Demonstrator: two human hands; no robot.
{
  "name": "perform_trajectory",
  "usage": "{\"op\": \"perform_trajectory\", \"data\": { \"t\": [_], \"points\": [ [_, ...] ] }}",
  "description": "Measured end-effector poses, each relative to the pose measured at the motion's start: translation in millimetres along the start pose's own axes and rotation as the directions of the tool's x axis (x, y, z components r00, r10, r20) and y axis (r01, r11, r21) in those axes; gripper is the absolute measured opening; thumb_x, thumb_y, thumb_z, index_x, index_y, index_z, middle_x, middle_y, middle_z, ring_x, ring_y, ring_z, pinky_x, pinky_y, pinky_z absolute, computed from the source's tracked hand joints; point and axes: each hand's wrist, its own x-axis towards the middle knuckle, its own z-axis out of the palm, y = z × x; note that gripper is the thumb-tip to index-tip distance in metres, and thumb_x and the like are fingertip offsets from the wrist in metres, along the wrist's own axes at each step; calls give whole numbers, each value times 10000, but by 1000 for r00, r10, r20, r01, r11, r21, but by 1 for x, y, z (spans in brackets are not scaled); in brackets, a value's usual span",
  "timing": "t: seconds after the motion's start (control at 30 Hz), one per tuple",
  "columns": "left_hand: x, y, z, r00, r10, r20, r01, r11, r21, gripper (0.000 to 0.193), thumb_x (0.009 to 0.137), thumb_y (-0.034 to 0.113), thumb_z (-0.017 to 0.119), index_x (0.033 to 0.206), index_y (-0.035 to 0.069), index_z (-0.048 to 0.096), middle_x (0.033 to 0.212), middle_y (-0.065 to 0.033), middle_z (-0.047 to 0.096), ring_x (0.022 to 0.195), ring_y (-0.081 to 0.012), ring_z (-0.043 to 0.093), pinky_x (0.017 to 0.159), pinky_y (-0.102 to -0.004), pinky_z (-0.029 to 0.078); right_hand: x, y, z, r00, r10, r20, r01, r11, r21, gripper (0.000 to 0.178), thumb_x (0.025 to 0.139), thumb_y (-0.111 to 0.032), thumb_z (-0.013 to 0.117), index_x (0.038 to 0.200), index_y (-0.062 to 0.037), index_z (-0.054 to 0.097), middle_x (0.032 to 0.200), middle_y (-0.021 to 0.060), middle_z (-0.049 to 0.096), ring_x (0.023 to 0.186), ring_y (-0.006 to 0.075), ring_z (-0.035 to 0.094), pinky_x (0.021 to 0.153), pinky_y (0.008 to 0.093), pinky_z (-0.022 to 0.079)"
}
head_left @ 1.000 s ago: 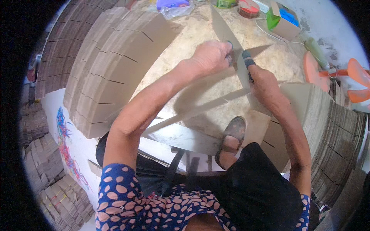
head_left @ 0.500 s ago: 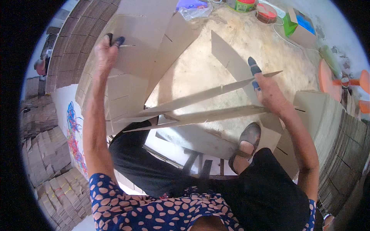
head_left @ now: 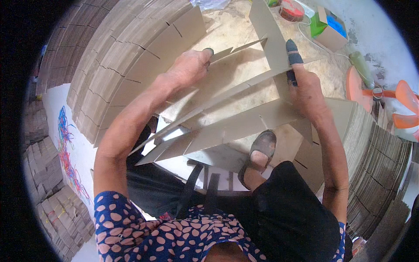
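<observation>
My right hand (head_left: 307, 89), dark covers on its fingers, is closed on an upright cardboard crosspiece (head_left: 267, 30) where slotted strips meet it. Two long cardboard strips run from there toward my lap: one farther strip (head_left: 227, 95) and one nearer strip (head_left: 218, 133) with slits along it. My left hand (head_left: 190, 65) is closed on another cardboard strip (head_left: 244, 47), whose pointed far end reaches the crosspiece. Whether that end sits in a slot I cannot tell. The left fingers are partly hidden behind the hand.
A tall stack of slitted cardboard sheets (head_left: 131, 48) stands at the left, another stack (head_left: 371, 144) at the right. Coloured strings (head_left: 65, 144) lie on a white surface at far left. A green box (head_left: 327, 28), a red-lidded tub (head_left: 291, 9) and an orange fan (head_left: 403, 96) stand beyond.
My left hand has moved from the left stack toward the middle, bringing a cardboard strip to the crosspiece. My right hand has tilted the joined strips and shifted slightly.
</observation>
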Motion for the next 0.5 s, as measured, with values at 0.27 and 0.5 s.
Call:
{"op": "perform_trajectory", "data": {
  "t": [0.27,0.5],
  "points": [
    [37,5,15,996,15,-92,-8,997,75,146,784,57,478,871,-19,567,840,-262,612,820,-422,605,721,-492,472,-6,9,-11,997,72,-9,-72,997,-21,273,737,-18,595,992,-32,497,782,249,588,750,420,588,629,485,459],
    [66,15,11,976,84,-202,-101,992,-75,186,850,185,537,851,-1,550,760,-246,598,773,-420,596,689,-497,463,-10,-4,-7,998,23,55,-30,990,134,294,729,5,568,1012,-16,493,784,240,586,749,431,581,632,483,460]
  ]
}}
